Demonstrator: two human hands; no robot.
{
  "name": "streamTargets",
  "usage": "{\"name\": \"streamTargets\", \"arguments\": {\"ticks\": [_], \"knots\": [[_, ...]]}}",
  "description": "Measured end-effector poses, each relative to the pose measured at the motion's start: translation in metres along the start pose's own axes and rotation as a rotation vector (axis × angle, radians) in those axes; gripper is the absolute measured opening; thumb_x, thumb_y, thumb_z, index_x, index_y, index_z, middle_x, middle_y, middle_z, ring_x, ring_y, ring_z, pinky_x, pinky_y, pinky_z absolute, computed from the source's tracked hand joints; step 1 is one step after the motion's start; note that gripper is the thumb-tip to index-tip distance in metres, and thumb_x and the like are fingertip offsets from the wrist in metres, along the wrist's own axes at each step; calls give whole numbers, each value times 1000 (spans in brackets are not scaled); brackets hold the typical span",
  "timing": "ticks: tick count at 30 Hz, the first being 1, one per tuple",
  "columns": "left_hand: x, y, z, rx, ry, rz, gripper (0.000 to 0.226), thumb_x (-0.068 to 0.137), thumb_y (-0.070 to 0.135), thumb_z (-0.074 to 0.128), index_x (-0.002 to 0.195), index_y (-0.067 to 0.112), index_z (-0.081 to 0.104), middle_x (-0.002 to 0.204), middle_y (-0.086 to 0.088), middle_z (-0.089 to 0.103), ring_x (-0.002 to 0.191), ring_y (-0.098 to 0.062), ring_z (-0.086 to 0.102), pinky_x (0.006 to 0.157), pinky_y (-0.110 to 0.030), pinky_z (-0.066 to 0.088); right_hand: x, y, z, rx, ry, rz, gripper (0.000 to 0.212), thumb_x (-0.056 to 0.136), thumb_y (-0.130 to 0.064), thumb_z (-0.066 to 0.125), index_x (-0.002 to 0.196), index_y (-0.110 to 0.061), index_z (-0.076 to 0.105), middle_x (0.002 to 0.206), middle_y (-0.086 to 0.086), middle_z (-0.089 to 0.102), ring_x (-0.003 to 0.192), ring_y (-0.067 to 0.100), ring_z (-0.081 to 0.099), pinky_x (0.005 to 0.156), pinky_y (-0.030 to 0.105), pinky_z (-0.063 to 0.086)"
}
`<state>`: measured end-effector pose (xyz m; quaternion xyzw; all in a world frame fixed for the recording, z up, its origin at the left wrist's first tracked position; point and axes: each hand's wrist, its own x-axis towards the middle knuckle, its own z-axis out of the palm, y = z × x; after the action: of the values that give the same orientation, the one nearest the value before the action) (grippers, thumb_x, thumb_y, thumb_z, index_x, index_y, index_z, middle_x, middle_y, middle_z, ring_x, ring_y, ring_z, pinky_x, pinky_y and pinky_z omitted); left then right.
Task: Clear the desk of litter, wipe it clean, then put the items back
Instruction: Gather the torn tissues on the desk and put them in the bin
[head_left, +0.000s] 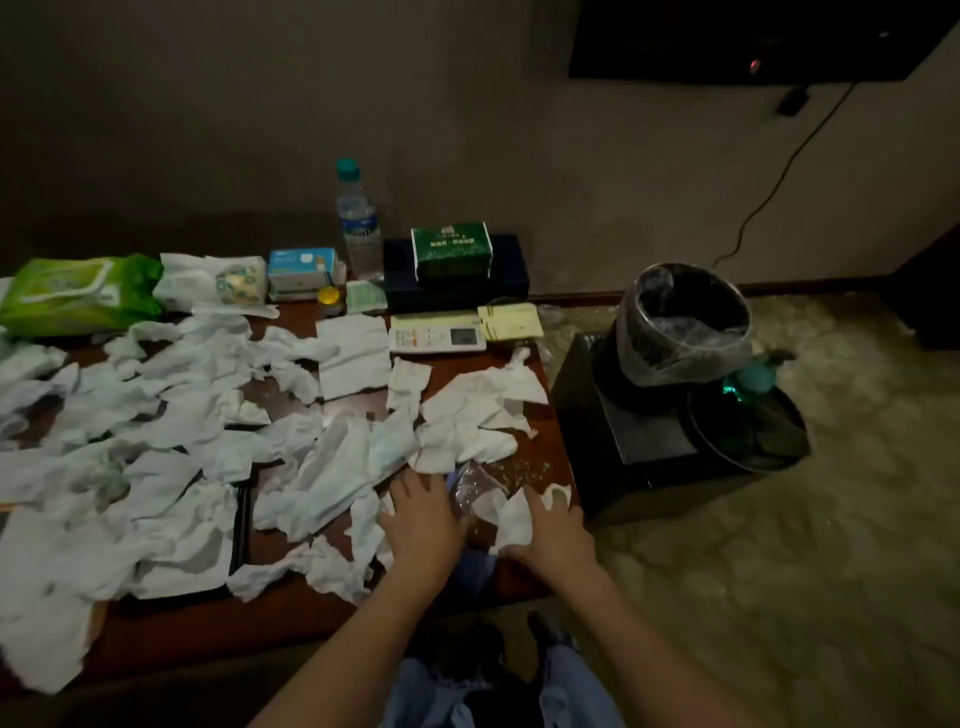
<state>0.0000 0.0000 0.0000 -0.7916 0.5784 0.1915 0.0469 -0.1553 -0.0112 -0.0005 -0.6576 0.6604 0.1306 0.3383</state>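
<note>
Both hands work the table's (291, 613) near edge, left hand (423, 512) flat on crumpled tissues (156, 415), right hand (558, 535) seemingly gathering one, while litter covers nearly everything and the lined bin (685, 325) waits rightward, so clearing has barely begun.

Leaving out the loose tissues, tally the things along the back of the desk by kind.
Wipe or tissue packs: 3 (green wipes pack, white pack, dark green pack)
Boxes: 2 (blue-white box, dark box)
Water bottle: 1
Small jar: 1
Remote: 1
Total: 8
</note>
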Motion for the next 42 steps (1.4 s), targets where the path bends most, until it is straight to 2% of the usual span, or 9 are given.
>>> {"name": "streamTargets", "arguments": {"ticks": [9, 17, 22, 26, 29, 31, 32, 37, 42], "knots": [[-9, -1, 25, -35, -153, -58, 80, 86, 48, 59, 148, 28, 13, 155, -13, 3, 142, -40, 3, 102, -59, 36, 16, -6, 32, -77, 59, -40, 67, 94, -44, 51, 149, -34, 15, 150, 9, 16, 132, 30, 25, 99, 42, 39], [-10, 9, 29, 189, -173, 189, 98, 84, 62, 53, 151, 23, -7, 158, -17, -4, 144, -40, -9, 109, -64, -5, 27, 3, 29, 20, 99, -87, 40, 93, -7, 43, 132, -16, 44, 131, 11, 42, 122, 27, 40, 91, 34, 40], [-6, 11, 49, 194, -245, 299, 100, 87, 52, 57, 149, 24, -16, 157, -20, -6, 144, -41, 1, 112, -58, 9, 29, 13, 20, 44, 184, -96, 31, 92, -5, 43, 119, -9, 56, 116, 14, 48, 109, 29, 47, 80, 32, 38], [-3, 13, 51, 141, -218, 290, 87, 92, 42, 53, 151, 23, -7, 156, -17, 2, 138, -36, 19, 106, -48, 28, 28, 21, 21, 109, 241, -94, 30, 90, -2, 46, 116, -5, 60, 109, 17, 51, 102, 30, 50, 78, 31, 39], [-1, 12, 53, 195, -159, 301, 85, 85, 40, 63, 151, 19, 13, 149, -17, 25, 127, -34, 37, 98, -44, 36, 25, 23, 25, 136, 256, -80, 32, 89, 0, 47, 117, -5, 62, 107, 17, 52, 100, 31, 52, 78, 33, 41], [3, 12, 52, 213, -97, 357, 87, 67, 36, 79, 142, 16, 40, 127, -19, 50, 102, -32, 56, 80, -40, 46, 23, 24, 27, 142, 261, -70, 31, 89, 0, 48, 117, -5, 62, 107, 18, 52, 100, 32, 52, 79, 35, 43], [5, 12, 52, 214, -73, 395, 83, 69, 31, 78, 141, 15, 41, 121, -18, 52, 97, -32, 58, 77, -38, 47, 22, 24, 27, 148, 263, -66, 31, 89, 0, 48, 116, -4, 63, 107, 18, 52, 100, 32, 52, 80, 36, 43], [15, 8, 54, 254, -132, 481, 66, 96, 10, 40, 151, 15, 5, 136, -17, 31, 107, -27, 51, 85, -32, 44, 17, 20, 24, 139, 278, -47, 30, 92, -2, 46, 117, -5, 62, 109, 18, 51, 101, 31, 51, 81, 36, 41], [25, 11, 46, 210, -217, 501, 68, 93, 1, 45, 150, 13, 9, 134, -17, 34, 104, -25, 57, 86, -30, 46, 10, 14, 19, 170, 314, -38, 29, 93, -3, 47, 116, -4, 63, 107, 17, 52, 99, 30, 52, 80, 33, 41]]}}
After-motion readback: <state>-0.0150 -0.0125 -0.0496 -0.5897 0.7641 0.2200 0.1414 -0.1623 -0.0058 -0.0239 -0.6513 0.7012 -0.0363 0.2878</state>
